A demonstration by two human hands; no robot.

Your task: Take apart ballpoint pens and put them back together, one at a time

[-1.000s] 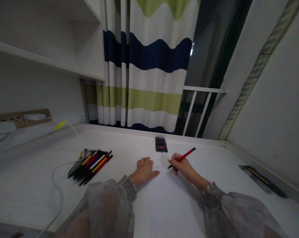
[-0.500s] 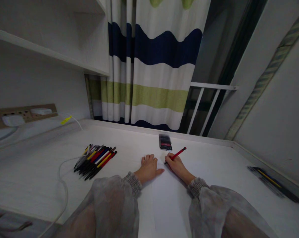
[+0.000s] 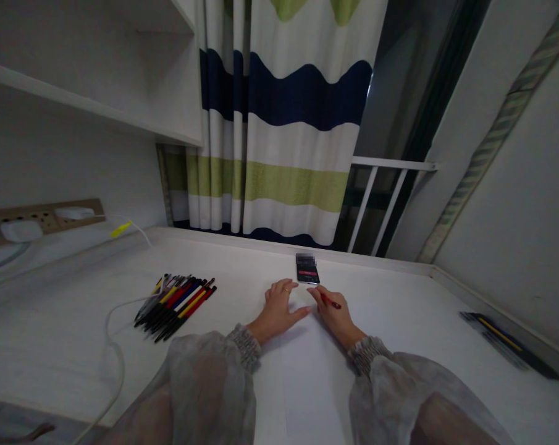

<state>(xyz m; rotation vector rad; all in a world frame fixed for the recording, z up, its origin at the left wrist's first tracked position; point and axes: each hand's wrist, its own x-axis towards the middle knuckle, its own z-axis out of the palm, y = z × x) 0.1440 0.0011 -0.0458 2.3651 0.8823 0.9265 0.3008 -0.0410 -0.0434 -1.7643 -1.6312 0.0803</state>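
Note:
A sheet of white paper (image 3: 309, 383) lies lengthwise on the white desk between my forearms. My left hand (image 3: 277, 314) rests near its upper left part, fingers extended and thumb spread toward the right; it holds nothing. A red pen (image 3: 330, 301) is gripped in my right hand (image 3: 338, 318) over the upper right of the paper. The pen slants low, its dark end pointing right; its tip is hidden by my fingers. Just beyond both hands lies a phone (image 3: 307, 270) with its screen lit.
On the left, a pile of several pens (image 3: 177, 307) lies beside a white cable (image 3: 119, 358). More dark pens (image 3: 511, 344) lie by the right edge. A socket panel (image 3: 45, 216) is on the left wall; a striped curtain (image 3: 298, 148) hangs behind the desk.
The red pen has tipped from pointing up and right to lying lower in my right hand. My left fingers have lifted and shifted slightly, with the thumb reaching further right.

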